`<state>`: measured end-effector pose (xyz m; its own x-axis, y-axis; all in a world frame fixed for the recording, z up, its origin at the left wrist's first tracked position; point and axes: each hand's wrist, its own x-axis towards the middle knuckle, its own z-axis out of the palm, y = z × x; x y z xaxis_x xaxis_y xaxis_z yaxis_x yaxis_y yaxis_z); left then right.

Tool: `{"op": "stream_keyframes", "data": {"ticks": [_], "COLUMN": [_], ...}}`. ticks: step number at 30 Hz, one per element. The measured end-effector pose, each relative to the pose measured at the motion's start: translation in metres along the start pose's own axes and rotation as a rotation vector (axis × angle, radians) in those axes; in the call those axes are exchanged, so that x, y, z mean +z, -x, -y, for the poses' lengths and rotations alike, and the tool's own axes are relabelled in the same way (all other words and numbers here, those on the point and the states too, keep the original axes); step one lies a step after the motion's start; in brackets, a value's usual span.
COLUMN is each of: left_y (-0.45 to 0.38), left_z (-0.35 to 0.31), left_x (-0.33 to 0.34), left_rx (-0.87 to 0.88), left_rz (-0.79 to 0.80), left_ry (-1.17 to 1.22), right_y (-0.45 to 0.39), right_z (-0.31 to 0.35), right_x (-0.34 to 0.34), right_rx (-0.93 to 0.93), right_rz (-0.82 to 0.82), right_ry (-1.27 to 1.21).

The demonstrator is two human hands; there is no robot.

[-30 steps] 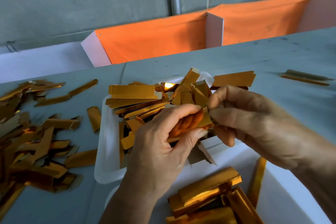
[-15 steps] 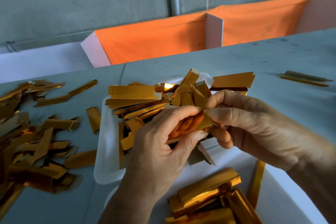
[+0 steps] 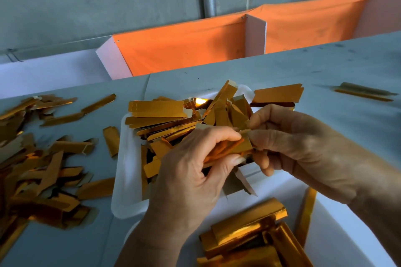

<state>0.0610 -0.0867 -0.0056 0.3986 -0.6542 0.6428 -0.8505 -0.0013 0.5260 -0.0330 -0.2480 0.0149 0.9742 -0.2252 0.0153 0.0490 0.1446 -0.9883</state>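
1. Gold shiny card is what the person works with: one small gold piece [image 3: 238, 146] sits in the middle of the view, held up just over the white tray [image 3: 128, 171].
2. The left hand [image 3: 193, 180] curls its fingers and thumb round the left end of the piece, likely to hold it steady.
3. The right hand [image 3: 303, 149] pinches the other end with thumb and first finger, probably to fold or tuck a flap there.
4. The tray holds a heap of flat gold pieces [image 3: 160, 112], close by at 12 o'clock from the hands, so a new one is easy to grab.
5. Some folded gold boxes [image 3: 249, 236] lie at 5 o'clock, near the body. These look like the done ones.
6. More loose gold pieces [image 3: 52, 167] are spread on the grey table [image 3: 325, 65] at 9 o'clock, well apart from the hands.
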Motion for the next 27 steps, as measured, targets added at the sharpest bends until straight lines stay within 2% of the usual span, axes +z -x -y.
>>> {"op": "stream_keyframes", "data": {"ticks": [4,11,19,27], "left_y": [0.0,0.0,0.001,0.002], "left_z": [-0.001,-0.001,0.001,0.003], "left_x": [-0.002,0.0,0.0,-0.001], "left_rx": [0.009,0.042,-0.047,-0.031], "left_rz": [-0.011,0.0,-0.01,-0.037], "left_ry": [-0.009,0.029,0.185,0.226], "right_y": [0.0,-0.004,-0.011,-0.012], "right_z": [0.004,-0.003,-0.016,-0.015], "right_x": [-0.003,-0.011,0.001,0.004], "right_rx": [0.0,0.033,0.013,-0.012], "right_rz": [0.079,0.103,0.145,0.123], "right_ry": [-0.031,-0.102,-0.338,-0.241]}}
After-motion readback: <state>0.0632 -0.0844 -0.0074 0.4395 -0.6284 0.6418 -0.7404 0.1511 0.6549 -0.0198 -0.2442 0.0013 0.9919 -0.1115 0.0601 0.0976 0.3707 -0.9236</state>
